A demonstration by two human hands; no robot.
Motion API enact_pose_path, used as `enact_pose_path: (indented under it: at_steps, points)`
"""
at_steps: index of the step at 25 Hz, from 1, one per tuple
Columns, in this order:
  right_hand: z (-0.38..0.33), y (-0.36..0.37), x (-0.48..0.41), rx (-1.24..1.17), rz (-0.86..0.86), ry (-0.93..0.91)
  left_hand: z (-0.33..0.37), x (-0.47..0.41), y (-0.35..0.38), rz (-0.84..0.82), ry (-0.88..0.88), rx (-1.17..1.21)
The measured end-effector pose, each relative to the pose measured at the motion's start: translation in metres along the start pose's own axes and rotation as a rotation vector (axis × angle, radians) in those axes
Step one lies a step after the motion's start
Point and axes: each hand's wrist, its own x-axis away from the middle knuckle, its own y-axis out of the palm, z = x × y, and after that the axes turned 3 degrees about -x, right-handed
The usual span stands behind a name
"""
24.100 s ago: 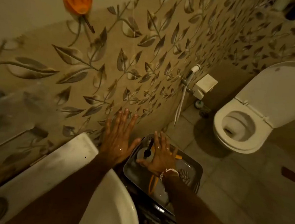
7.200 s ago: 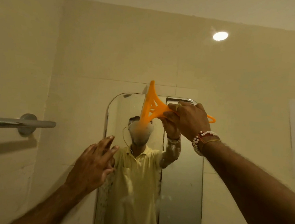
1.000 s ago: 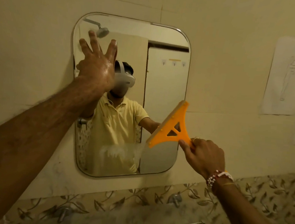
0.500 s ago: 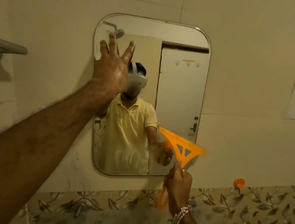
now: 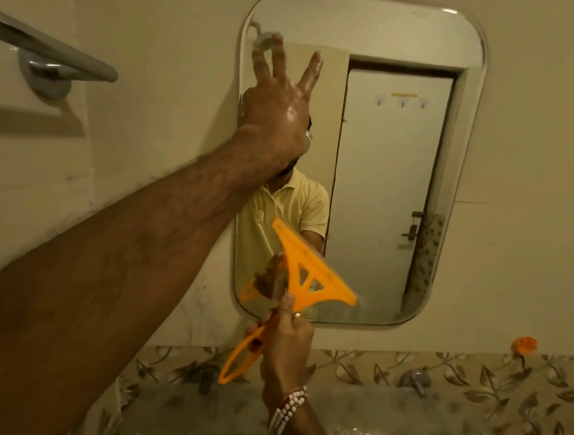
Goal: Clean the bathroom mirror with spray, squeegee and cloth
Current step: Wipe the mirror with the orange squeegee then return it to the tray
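Chrome-grey metal towel rail (image 5: 51, 51) is projecting from the cream wall at the far left. Next comes the left hand (image 5: 277, 110), wet and shining, with its fingers spread open and holding nothing; it is reaching up at the mirror's upper left corner, though whether it is actually pressing on the glass cannot be told. To its right, the round-cornered rectangular wall mirror (image 5: 394, 191) is reflecting a pale door and a yellow shirt. Low against the mirror's bottom left area, the orange plastic triangular squeegee (image 5: 304, 280) is blurring with motion, its blade lying on or just beside the glass. The right hand (image 5: 286, 341), wearing a beaded bracelet, is gripping the squeegee's looped handle with closed fingers. Further right, a small orange wall hook (image 5: 524, 346) is sitting above the leaf-patterned tile band (image 5: 472, 372). Streaks could be left if the blade is tilting off the glass, and the wet left hand risks smearing fresh prints on the cleared corner.
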Motion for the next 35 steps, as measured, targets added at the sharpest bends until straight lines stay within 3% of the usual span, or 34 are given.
enact_pose_path:
  at_steps: [5,13,18,26,35]
  points:
    - [0.030,0.032,0.016,0.225,-0.065,-0.021,-0.003,-0.005,0.008,0.035,0.006,-0.041]
    - [0.039,-0.041,-0.002,0.889,-0.081,-0.299,0.013,0.010,0.017,-0.026,0.040,-0.179]
    - [0.024,-0.076,-0.017,1.216,-0.126,-0.440,0.016,0.024,0.033,-0.065,0.018,0.051]
    - [0.005,-0.086,-0.021,1.323,-0.158,-0.576,0.020,0.103,0.084,-0.034,0.173,0.004]
    - [-0.037,-0.156,-0.044,1.519,-0.187,-0.793,0.017,0.110,0.083,-0.056,0.171,0.016]
